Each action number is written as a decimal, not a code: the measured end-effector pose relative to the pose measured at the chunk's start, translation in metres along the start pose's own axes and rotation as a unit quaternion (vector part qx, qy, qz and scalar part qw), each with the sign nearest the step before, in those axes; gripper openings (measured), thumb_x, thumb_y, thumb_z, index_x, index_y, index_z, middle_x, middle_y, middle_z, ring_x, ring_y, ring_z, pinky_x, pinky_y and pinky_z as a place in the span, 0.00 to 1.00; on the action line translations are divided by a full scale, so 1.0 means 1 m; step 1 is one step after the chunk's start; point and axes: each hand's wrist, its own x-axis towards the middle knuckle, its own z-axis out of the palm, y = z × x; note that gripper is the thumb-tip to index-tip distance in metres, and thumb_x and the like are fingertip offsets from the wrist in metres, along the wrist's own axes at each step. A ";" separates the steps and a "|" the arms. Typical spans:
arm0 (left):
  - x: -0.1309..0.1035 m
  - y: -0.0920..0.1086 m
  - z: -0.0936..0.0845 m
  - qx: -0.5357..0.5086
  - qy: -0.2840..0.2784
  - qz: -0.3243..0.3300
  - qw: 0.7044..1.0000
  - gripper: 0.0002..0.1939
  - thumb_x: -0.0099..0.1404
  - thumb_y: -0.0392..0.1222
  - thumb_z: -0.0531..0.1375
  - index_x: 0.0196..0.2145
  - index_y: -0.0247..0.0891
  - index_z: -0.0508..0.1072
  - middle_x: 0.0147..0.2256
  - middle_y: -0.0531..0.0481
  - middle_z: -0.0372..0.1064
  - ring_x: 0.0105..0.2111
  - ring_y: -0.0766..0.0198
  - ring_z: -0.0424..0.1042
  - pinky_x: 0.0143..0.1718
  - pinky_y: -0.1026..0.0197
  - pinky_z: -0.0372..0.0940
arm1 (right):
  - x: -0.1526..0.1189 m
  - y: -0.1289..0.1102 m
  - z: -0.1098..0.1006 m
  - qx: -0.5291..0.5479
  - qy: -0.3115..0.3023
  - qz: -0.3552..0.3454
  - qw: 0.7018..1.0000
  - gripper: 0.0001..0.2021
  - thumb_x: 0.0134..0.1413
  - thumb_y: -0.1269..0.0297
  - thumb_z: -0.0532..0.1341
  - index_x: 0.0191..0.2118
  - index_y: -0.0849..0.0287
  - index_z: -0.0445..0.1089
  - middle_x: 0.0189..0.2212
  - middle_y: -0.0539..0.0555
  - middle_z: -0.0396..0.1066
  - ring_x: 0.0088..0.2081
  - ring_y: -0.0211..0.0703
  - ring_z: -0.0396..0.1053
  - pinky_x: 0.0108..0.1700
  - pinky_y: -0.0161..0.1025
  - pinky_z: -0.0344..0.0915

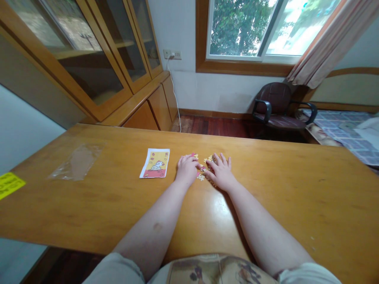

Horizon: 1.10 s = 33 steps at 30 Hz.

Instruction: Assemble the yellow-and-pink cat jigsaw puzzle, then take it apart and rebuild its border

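Puzzle pieces (201,178) right of the picture card (156,164), my left hand (186,170) nearest that card, whether gripping any I cannot tell, my right hand (222,172) farther right, fingers spread wide at the pieces

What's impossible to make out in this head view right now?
Head view, all:
- Jigsaw pieces: partly covered by the left hand and right hand; others too small to count.
- Yellow label: cut off by the left edge, writing blurred.
- Office chair: base hidden behind the table.
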 end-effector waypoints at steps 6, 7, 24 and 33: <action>0.001 -0.001 0.000 0.006 -0.010 0.005 1.000 0.13 0.59 0.32 0.57 0.28 0.48 0.79 0.45 0.55 0.74 0.54 0.57 0.61 0.62 0.47 0.47 | 0.000 0.000 -0.002 0.012 -0.008 -0.031 0.999 0.25 0.60 0.43 0.51 0.59 0.44 0.64 0.67 0.58 0.47 0.67 0.63 0.37 0.62 0.67 0.30; 0.001 -0.001 0.000 0.007 -0.013 0.006 1.000 0.13 0.60 0.33 0.57 0.28 0.48 0.79 0.45 0.55 0.74 0.54 0.57 0.62 0.62 0.47 0.47 | 0.000 0.000 -0.002 0.013 -0.011 -0.037 0.999 0.24 0.59 0.43 0.51 0.58 0.43 0.65 0.67 0.57 0.47 0.67 0.63 0.37 0.62 0.67 0.30; 0.000 0.000 -0.002 0.020 0.021 -0.034 0.999 0.15 0.60 0.31 0.55 0.34 0.47 0.79 0.46 0.52 0.73 0.56 0.55 0.60 0.61 0.45 0.48 | 0.003 0.001 -0.004 0.088 0.051 -0.023 0.995 0.14 0.60 0.62 0.53 0.43 0.49 0.76 0.55 0.52 0.66 0.61 0.52 0.51 0.63 0.62 0.34; 0.000 -0.002 0.003 0.007 -0.008 0.035 0.999 0.13 0.59 0.32 0.58 0.31 0.49 0.80 0.47 0.54 0.72 0.55 0.57 0.61 0.62 0.49 0.48 | 0.002 0.000 -0.002 0.061 0.032 -0.017 0.998 0.15 0.58 0.61 0.54 0.47 0.46 0.74 0.57 0.50 0.64 0.62 0.55 0.49 0.63 0.64 0.32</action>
